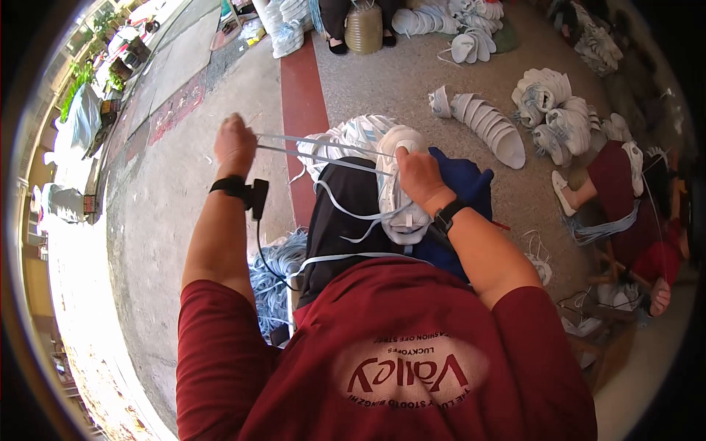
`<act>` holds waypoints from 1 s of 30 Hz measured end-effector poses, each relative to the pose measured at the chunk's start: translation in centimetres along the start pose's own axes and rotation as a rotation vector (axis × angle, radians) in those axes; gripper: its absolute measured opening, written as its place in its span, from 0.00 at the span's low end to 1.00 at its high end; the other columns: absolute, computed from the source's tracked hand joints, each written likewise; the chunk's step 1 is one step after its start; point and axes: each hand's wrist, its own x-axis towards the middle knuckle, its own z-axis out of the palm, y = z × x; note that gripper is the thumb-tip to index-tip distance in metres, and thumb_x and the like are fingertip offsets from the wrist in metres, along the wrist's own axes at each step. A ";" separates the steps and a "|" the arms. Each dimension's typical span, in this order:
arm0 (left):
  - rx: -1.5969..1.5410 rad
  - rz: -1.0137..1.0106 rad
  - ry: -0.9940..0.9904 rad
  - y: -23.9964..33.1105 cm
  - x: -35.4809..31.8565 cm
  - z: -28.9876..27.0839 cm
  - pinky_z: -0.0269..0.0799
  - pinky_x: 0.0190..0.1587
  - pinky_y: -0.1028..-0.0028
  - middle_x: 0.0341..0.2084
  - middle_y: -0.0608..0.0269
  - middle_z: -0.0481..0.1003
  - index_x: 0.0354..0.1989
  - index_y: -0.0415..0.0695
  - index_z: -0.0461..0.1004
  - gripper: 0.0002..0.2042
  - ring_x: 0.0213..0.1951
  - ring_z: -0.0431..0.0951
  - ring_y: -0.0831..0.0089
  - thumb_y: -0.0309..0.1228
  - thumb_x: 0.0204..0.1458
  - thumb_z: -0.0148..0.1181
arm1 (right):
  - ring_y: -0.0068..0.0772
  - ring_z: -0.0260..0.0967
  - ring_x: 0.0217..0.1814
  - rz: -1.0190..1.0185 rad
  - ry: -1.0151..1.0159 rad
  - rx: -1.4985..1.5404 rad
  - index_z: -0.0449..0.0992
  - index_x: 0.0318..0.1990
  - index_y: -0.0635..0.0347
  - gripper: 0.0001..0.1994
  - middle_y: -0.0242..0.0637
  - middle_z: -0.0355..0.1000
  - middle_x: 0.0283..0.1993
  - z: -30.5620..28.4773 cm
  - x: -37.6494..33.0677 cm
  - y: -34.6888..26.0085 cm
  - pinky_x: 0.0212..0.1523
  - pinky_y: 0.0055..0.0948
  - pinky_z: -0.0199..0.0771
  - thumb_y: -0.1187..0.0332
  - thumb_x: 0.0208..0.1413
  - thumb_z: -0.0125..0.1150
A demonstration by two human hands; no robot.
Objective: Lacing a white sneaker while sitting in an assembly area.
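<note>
My left hand (235, 145) is raised out to the left, fingers closed on light blue shoelace. Two taut strands of this shoelace (316, 156) run across from it to a white sneaker (401, 209) on my lap. My right hand (422, 178) grips the sneaker near its upper end, thumb on the front and the other fingers partly hidden. Loose light blue lace ends (346, 212) curl from the shoe over my dark trouser leg. Just beyond my knees lies a pile of white shoe uppers (346, 134).
A heap of light blue laces (279, 273) sits by my left thigh. On the floor ahead right are a nested row of white uppers (491, 125) and more bunched shoes (555, 110). Another person's hand (660, 297) shows at the far right. A ribbed container (364, 31) stands at the top.
</note>
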 end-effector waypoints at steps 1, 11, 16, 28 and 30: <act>-0.050 -0.158 -0.094 -2.9 0.0 -0.7 0.72 0.36 0.63 0.34 0.50 0.72 0.30 0.41 0.68 0.11 0.35 0.74 0.55 0.35 0.46 0.60 | 0.47 0.72 0.26 0.010 0.001 -0.004 0.67 0.28 0.60 0.03 0.48 0.71 0.22 -0.3 -0.1 0.3 0.27 0.38 0.73 0.72 0.47 0.49; -1.134 -0.225 -0.133 -6.0 -0.8 -9.6 0.61 0.14 0.71 0.08 0.71 0.61 0.18 0.46 0.66 0.22 0.12 0.64 0.70 0.49 0.58 0.43 | 0.51 0.71 0.28 0.028 -0.032 0.020 0.67 0.30 0.62 0.03 0.49 0.70 0.23 0.0 0.3 0.4 0.30 0.42 0.72 0.74 0.46 0.49; -0.258 0.010 0.270 -18.1 -0.9 -13.5 0.51 0.15 0.75 0.09 0.73 0.59 0.16 0.45 0.63 0.19 0.12 0.59 0.80 0.42 0.53 0.57 | 0.51 0.71 0.29 0.014 -0.063 0.051 0.67 0.30 0.62 0.03 0.49 0.71 0.24 -0.2 1.1 -1.0 0.31 0.43 0.72 0.73 0.47 0.48; -0.805 -0.673 -0.654 -32.5 -17.1 -16.1 0.51 0.13 0.83 0.09 0.76 0.61 0.24 0.44 0.74 0.05 0.11 0.56 0.86 0.29 0.49 0.60 | 0.52 0.72 0.32 0.129 -0.108 0.011 0.69 0.31 0.63 0.07 0.51 0.73 0.26 0.1 1.1 0.4 0.34 0.43 0.73 0.71 0.51 0.46; -0.585 -0.759 -0.672 -34.8 -18.2 -16.4 0.56 0.15 0.84 0.11 0.72 0.68 0.25 0.40 0.76 0.05 0.12 0.62 0.85 0.28 0.47 0.62 | 0.54 0.70 0.31 0.153 -0.056 0.036 0.67 0.29 0.62 0.06 0.52 0.71 0.25 0.3 1.0 0.5 0.33 0.47 0.70 0.69 0.50 0.50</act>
